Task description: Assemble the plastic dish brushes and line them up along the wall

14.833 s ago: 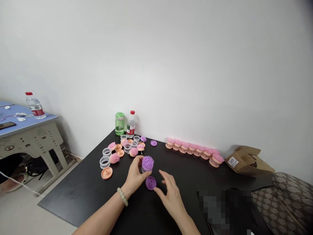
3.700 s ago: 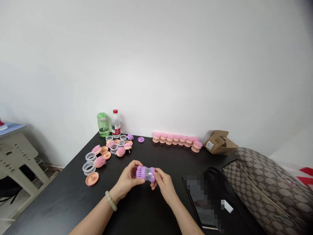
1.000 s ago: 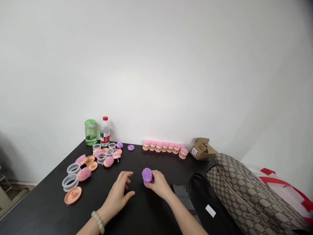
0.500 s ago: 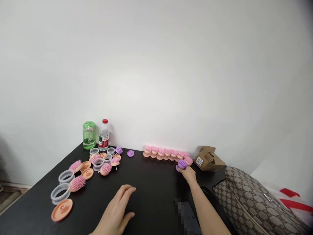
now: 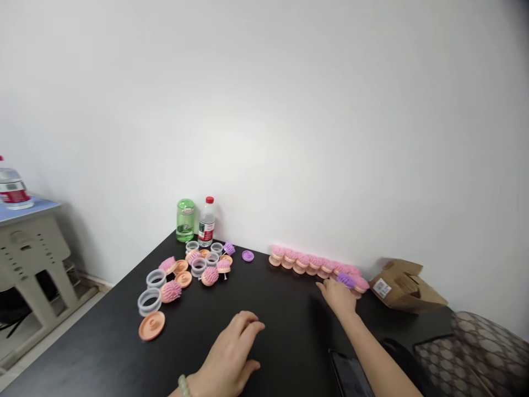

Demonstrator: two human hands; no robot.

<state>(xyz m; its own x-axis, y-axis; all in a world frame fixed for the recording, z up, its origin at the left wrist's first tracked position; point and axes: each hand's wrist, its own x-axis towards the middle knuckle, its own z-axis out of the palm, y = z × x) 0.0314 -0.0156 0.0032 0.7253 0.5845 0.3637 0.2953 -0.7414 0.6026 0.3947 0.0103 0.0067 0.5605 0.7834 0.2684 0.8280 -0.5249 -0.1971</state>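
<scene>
My right hand [image 5: 339, 298] is at the near side of the row's right end, fingers apart. Just behind it is a purple bristled scalp brush [image 5: 346, 280], its lower part hidden by the hand; nothing shows in the fingers. The row [image 5: 313, 264] is made of several pink-bristled brushes on peach bases along the wall. Over the front of the black table, my left hand [image 5: 235, 355] hovers with thumb and fingers apart, holding nothing. To its left lie loose pink bristle heads [image 5: 171, 291], clear rings [image 5: 149, 301], peach discs [image 5: 151, 325] and a purple bristle head [image 5: 228, 249].
A purple disc [image 5: 248, 256] lies near the wall. Behind the loose parts stand a green bottle [image 5: 185, 220] and a water bottle [image 5: 206, 225]. On the right are an open cardboard box [image 5: 407, 286], a phone [image 5: 350, 375] and a patterned bag [image 5: 467, 353].
My right hand has let go of the purple brush and shifted left of it. My left hand stays open. The view has turned left, bringing another desk into sight.
</scene>
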